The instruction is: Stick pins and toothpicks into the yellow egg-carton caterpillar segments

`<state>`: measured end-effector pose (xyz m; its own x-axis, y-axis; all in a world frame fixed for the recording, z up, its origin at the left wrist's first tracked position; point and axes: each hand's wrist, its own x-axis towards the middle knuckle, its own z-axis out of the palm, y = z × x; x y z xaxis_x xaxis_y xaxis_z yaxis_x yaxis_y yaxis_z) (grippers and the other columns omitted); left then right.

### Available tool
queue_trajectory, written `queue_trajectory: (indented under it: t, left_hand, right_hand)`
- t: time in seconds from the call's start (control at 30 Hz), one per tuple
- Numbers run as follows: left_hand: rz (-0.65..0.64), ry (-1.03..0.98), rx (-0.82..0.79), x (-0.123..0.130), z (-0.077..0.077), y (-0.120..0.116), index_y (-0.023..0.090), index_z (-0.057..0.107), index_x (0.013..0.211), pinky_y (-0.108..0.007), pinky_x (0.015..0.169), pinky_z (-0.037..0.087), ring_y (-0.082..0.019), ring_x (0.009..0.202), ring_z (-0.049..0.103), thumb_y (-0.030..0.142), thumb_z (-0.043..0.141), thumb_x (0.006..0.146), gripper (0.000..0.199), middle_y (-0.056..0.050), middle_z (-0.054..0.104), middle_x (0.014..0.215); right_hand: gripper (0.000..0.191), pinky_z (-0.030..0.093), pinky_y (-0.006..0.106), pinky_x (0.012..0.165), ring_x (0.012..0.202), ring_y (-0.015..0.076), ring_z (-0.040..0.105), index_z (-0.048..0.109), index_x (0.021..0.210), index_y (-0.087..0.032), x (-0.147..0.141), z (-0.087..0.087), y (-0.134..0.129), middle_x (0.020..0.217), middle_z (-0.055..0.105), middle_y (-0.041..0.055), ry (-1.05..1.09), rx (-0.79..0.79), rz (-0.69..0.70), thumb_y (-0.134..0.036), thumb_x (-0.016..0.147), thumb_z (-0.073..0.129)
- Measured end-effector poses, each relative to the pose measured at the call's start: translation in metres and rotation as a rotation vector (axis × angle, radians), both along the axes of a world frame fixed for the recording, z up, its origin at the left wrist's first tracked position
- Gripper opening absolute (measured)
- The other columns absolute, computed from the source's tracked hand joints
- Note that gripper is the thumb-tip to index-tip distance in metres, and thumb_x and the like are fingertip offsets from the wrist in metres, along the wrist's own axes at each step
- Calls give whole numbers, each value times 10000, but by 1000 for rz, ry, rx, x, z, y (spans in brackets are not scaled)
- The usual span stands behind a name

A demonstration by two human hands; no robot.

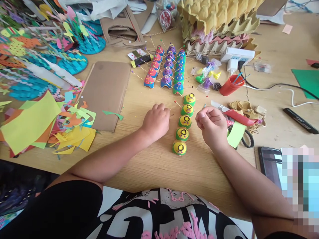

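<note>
A column of several small yellow-and-green domes (184,121), with dotted faces and dark rings on top, stands on the table between my hands. My left hand (157,122) is closed just left of the column, knuckles up. A thin stick tip shows by its fingers, but what they grip is hidden. To the right, my right hand (210,124) has thumb and fingers pinched together; a tiny dark tip shows above them, too small to name. A red-tipped stick (177,104) sticks out from one yellow dome. Behind stand rows of red (152,70), purple (167,70) and blue-green domes (178,75) with ball-tipped sticks.
Paper scraps (74,132) and a cardboard sheet (104,93) lie left. Egg trays (216,20) are stacked at the back. A red cup (230,85), clay bags (208,74), a power strip (238,54), scissors (248,138) and a phone (270,162) are on the right.
</note>
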<state>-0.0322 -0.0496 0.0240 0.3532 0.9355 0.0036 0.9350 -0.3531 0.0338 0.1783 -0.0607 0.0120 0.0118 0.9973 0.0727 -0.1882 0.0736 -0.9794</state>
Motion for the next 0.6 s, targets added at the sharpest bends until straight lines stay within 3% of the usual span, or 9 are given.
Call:
queue_trajectory:
  t: [0.13,0.27,0.47,0.6]
  left_hand:
    - [14,10,36,-2,-3,2,95,705,1001,-414,866,520,-324,1075,640,178,504,1000,218,-192,693,1059]
    - [2,-117,209,-5,-3,4,128,655,988,-388,824,497,-284,986,646,221,508,1026,178,-152,702,1022]
    - [-371,-548,416,5,-10,1,197,563,933,-314,726,466,-175,781,631,267,473,1077,184,-26,689,821]
    - [-428,-654,475,9,-13,0,206,556,938,-315,747,460,-169,792,630,262,502,1070,153,-18,691,821]
  right_hand:
    - [391,326,218,445,499,70,481,631,831,-227,-1,-4,1,679,657,-39,-11,3,-40,-542,791,858]
    - [352,323,220,446,486,63,471,696,857,-217,-2,-8,1,682,660,-33,-20,-11,-45,-543,828,827]
    - [377,313,219,449,496,74,435,702,820,-216,-2,-13,-2,608,611,-38,-47,-15,-75,-577,836,806]
    - [399,296,216,451,502,71,431,705,788,-207,-4,-11,-5,597,603,-35,-74,-28,-52,-592,838,799]
